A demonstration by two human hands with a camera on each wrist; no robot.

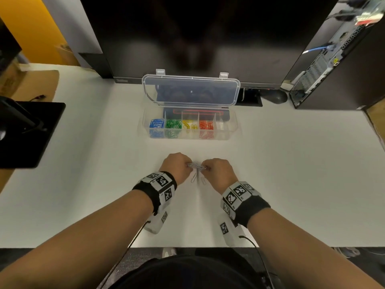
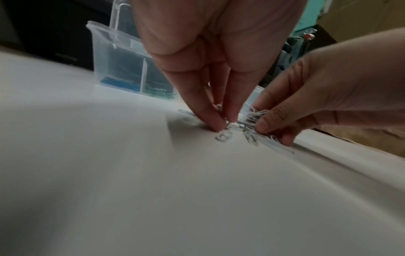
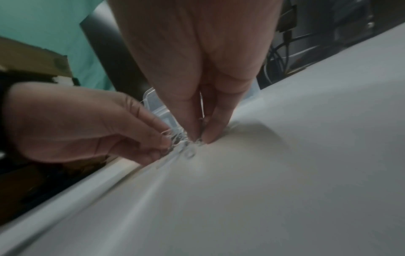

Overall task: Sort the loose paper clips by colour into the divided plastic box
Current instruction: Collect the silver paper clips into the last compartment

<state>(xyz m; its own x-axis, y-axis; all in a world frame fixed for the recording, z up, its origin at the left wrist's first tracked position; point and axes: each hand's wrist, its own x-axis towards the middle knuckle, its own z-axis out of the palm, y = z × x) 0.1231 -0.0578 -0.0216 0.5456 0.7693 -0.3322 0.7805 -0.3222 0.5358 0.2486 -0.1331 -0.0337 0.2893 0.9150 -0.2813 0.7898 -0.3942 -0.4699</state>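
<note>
A small heap of white paper clips (image 1: pixel 196 166) lies on the white table between my hands, with a few more loose ones (image 1: pixel 198 179) just nearer me. My left hand (image 1: pixel 188 165) pinches the heap from the left, fingertips (image 2: pixel 219 124) down on the table. My right hand (image 1: pixel 205 168) pinches it from the right, with clips (image 2: pixel 254 119) caught between thumb and fingers (image 3: pixel 208 136). The divided clear box (image 1: pixel 233 130) stands further back with its lid (image 1: pixel 190 90) open. It holds blue (image 1: pixel 156 125), green (image 1: pixel 173 125), yellow (image 1: pixel 189 125), red (image 1: pixel 206 126) and white (image 1: pixel 220 126) clips in separate compartments.
A large dark monitor (image 1: pixel 198 34) stands right behind the box, and a computer tower (image 1: pixel 333 65) is at the back right. A black monitor base (image 1: pixel 29 130) sits at the left edge. The table's front edge (image 1: pixel 187 247) is close under my wrists.
</note>
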